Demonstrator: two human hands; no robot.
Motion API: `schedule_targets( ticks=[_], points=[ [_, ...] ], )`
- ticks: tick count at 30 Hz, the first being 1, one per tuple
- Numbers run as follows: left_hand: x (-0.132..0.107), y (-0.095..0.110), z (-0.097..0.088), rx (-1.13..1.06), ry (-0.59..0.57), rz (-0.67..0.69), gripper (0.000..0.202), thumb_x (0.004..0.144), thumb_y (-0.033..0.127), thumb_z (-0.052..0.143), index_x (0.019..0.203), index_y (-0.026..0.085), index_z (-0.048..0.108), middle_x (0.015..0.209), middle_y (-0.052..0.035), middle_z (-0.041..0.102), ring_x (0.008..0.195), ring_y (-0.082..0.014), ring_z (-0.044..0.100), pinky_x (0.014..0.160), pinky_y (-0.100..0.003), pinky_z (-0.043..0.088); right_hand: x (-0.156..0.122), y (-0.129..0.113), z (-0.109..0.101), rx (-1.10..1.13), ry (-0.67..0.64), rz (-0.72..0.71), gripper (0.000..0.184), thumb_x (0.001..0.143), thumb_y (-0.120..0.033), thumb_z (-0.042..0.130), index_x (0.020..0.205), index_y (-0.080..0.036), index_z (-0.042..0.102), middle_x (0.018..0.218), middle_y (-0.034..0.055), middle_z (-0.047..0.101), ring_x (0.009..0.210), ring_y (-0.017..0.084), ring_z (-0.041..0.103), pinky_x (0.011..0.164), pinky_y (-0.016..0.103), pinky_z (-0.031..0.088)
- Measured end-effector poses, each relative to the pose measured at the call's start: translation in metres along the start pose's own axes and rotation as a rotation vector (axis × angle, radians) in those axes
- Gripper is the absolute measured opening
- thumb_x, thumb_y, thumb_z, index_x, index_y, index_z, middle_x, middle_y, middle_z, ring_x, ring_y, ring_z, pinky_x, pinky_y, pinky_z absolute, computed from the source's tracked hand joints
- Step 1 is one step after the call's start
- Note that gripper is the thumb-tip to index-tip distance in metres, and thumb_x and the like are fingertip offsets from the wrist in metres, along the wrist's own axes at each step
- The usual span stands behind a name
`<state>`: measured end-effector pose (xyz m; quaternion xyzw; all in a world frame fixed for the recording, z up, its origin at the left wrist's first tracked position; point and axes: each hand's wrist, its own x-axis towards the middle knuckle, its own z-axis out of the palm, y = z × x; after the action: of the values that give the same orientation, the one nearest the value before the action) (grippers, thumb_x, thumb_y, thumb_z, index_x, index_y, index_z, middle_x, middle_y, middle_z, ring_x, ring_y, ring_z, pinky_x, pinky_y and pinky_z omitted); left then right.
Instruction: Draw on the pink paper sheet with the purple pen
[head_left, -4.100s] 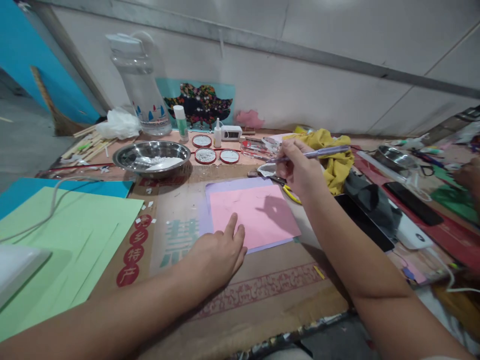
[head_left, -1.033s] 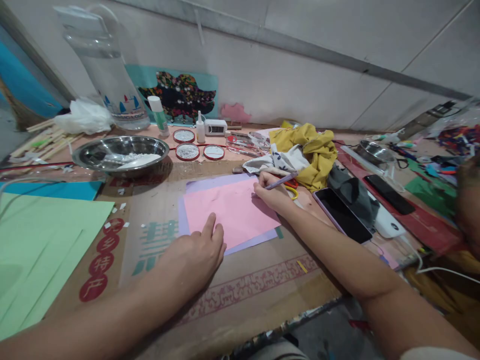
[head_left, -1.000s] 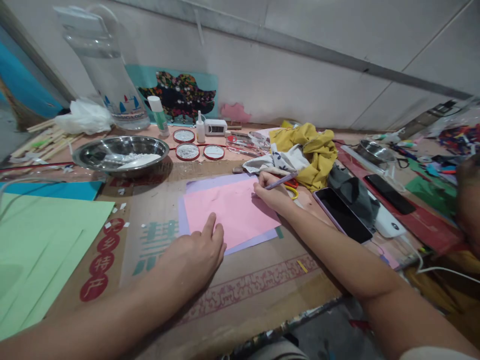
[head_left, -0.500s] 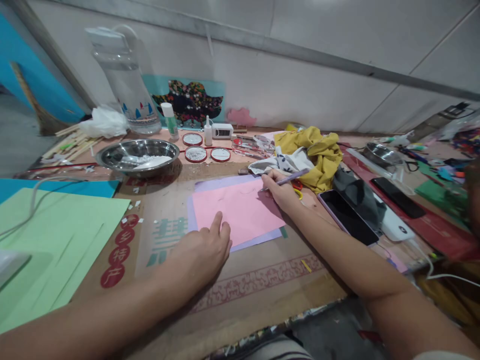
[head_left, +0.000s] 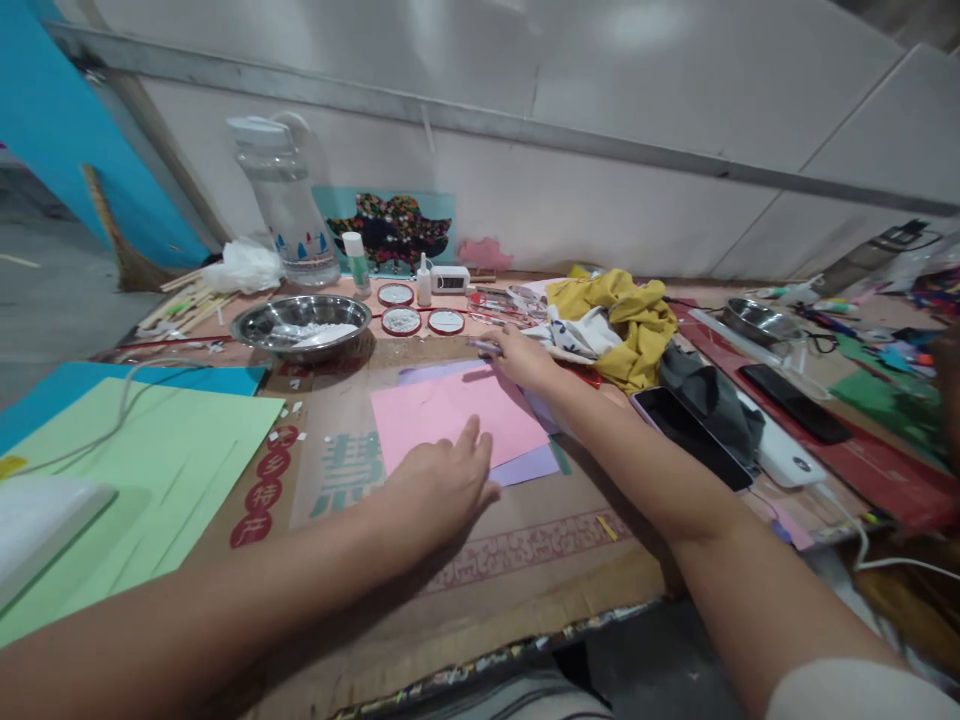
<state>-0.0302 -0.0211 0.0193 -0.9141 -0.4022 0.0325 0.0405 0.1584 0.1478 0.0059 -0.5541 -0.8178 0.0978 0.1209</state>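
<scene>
A pink paper sheet (head_left: pixel 450 415) lies on a purple sheet (head_left: pixel 529 465) on the cardboard-covered table (head_left: pixel 525 590). My left hand (head_left: pixel 442 482) rests flat on the pink sheet's near edge, fingers stretched out and holding nothing. My right hand (head_left: pixel 521 358) reaches past the pink sheet's far right corner, its fingers closed round a purple pen (head_left: pixel 482 347). The pen's end sticks out to the left, low over the table. A patterned white cloth (head_left: pixel 581 330) lies just right of that hand.
Steel bowl with white bits (head_left: pixel 300 325), red-rimmed lids (head_left: pixel 401 320), a glue bottle (head_left: pixel 424 282) and a big clear bottle (head_left: pixel 285 200) at the back. Yellow cloth (head_left: pixel 626 305), phone (head_left: pixel 690 425) and grey pouch (head_left: pixel 712 400) to the right. Green paper (head_left: pixel 135 470) at left. Another person's arm (head_left: pixel 951 390) at right edge.
My right hand with the pen has moved left and farther off, from the pink sheet's right corner to beyond its far edge. My left hand slid slightly right along the sheet's near edge.
</scene>
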Motion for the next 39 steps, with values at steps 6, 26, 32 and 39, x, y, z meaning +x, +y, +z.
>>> schedule_targets(
  ticks=[6,26,32,39],
  points=[
    [0.012,0.008,0.008,-0.079,-0.026,0.027,0.066,0.098,0.056,0.043,0.143,0.008,0.046,0.155,-0.0254,0.04,0.094,-0.0309,0.073,0.064,-0.039,0.059,-0.006,-0.004,0.007,-0.173,0.017,-0.008,0.024,0.095,-0.025,0.049,0.117,-0.02,0.058,0.121,0.0139,0.059,0.089,0.025,0.064,0.068,0.032,0.042],
    [0.01,0.016,0.015,-0.083,0.012,0.1,0.06,0.101,0.049,0.038,0.143,0.007,0.045,0.152,-0.0279,0.042,0.083,-0.0264,0.073,0.058,-0.035,0.055,-0.03,-0.036,-0.003,0.634,0.195,-0.138,0.047,0.1,-0.053,0.028,0.087,-0.02,0.059,0.082,0.0034,0.062,0.075,0.016,0.059,0.07,0.028,0.047],
    [0.009,0.013,0.018,-0.103,0.036,0.098,0.06,0.101,0.048,0.037,0.142,0.005,0.047,0.151,-0.0283,0.043,0.082,-0.0257,0.073,0.059,-0.035,0.056,-0.032,-0.039,-0.012,0.677,0.118,-0.109,0.052,0.099,-0.061,0.032,0.087,-0.02,0.062,0.061,-0.0009,0.055,0.057,0.015,0.053,0.059,0.027,0.042],
    [0.006,0.012,0.009,-0.093,-0.015,0.049,0.055,0.102,0.04,0.04,0.145,0.006,0.045,0.155,-0.0264,0.038,0.081,-0.0239,0.073,0.058,-0.034,0.056,-0.004,0.012,0.006,0.082,0.219,-0.026,0.031,0.095,-0.034,0.049,0.113,-0.018,0.069,0.118,0.0135,0.064,0.107,0.026,0.058,0.094,0.036,0.043]
  ],
)
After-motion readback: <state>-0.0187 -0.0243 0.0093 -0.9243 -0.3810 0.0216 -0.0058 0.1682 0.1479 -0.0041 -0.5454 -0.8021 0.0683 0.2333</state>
